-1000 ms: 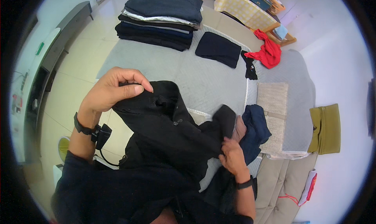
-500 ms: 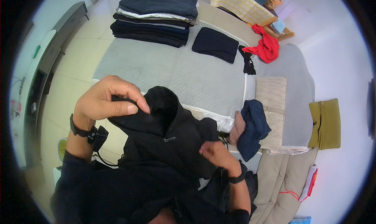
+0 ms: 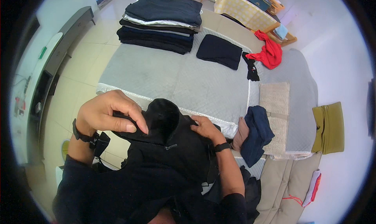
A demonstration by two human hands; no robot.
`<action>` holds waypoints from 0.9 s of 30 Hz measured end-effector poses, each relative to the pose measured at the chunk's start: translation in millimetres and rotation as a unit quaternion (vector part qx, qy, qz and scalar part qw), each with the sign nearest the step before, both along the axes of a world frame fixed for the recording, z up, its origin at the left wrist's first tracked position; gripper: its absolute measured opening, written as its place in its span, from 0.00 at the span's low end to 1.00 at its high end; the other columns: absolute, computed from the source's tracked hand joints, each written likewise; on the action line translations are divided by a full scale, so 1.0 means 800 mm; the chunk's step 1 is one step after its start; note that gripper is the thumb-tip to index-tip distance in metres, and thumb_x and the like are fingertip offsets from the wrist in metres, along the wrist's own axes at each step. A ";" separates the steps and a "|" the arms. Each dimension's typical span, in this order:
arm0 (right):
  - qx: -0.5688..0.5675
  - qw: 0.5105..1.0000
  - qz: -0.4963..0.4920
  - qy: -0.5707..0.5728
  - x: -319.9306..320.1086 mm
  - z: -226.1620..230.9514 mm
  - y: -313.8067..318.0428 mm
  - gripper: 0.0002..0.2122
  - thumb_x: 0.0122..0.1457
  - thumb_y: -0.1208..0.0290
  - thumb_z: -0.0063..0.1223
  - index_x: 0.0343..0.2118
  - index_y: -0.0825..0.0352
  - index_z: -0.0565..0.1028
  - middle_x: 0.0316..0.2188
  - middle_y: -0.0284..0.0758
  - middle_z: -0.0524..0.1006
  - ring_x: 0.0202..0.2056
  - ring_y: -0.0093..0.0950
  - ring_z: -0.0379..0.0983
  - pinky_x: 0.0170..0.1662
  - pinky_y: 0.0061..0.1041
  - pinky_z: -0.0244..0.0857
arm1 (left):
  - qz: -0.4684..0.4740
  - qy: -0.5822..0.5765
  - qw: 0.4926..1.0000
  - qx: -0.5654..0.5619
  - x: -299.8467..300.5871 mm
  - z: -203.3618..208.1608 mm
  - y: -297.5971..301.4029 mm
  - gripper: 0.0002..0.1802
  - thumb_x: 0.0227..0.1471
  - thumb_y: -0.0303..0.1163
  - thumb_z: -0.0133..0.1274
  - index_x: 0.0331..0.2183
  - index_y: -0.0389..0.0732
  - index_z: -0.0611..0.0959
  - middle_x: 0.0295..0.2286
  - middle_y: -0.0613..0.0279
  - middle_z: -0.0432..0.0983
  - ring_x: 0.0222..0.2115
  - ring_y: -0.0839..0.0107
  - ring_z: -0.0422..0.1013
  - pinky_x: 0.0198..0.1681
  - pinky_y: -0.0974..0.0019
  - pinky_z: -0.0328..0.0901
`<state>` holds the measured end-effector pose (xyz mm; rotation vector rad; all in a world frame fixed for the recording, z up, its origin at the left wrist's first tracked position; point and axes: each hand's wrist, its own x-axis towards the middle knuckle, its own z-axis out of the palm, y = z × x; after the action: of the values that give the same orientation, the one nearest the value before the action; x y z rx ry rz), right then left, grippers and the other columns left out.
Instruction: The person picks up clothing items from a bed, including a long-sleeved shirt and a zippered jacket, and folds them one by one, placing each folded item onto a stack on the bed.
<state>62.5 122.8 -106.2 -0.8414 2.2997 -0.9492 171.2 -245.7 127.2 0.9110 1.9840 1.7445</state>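
Observation:
A black zip jacket (image 3: 178, 157) hangs in front of me above the floor, its stand-up collar spread so the dark inside shows. A small zipper pull sits at the base of the collar opening. My left hand (image 3: 109, 112) is closed, pinching the collar's left edge between thumb and fingers. At the jacket's right shoulder, my right hand (image 3: 207, 129) has its fingers curled onto the fabric; some fingertips are hidden by the cloth. The lower part of the jacket merges with my dark clothing.
Folded clothes (image 3: 160, 24) are stacked on the grey sofa cover (image 3: 168, 71), beside a folded dark garment (image 3: 219, 52). Red cloth (image 3: 270, 52) lies at the far right. Closer are navy clothing (image 3: 256, 134), a beige cushion (image 3: 276, 98) and an olive cushion (image 3: 329, 128).
My right hand has moved up and away from the jacket's front to its right shoulder and taken hold there. My left hand keeps its pinch on the collar. The view has shifted slightly.

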 end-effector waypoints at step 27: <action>0.185 0.943 -0.078 0.266 0.086 0.394 0.152 0.38 0.47 0.64 0.77 0.62 0.63 0.71 0.36 0.45 0.81 0.37 0.41 0.78 0.44 0.33 0.72 | 0.161 0.212 0.893 -0.363 -0.103 -0.049 0.037 0.11 0.39 0.23 0.64 0.29 0.31 0.82 0.29 0.39 0.79 0.39 0.40 0.76 0.43 0.52 0.70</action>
<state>131.6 244.3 208.8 -0.8286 2.9167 -0.3374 88.5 -216.2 88.3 0.7489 2.8960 0.7898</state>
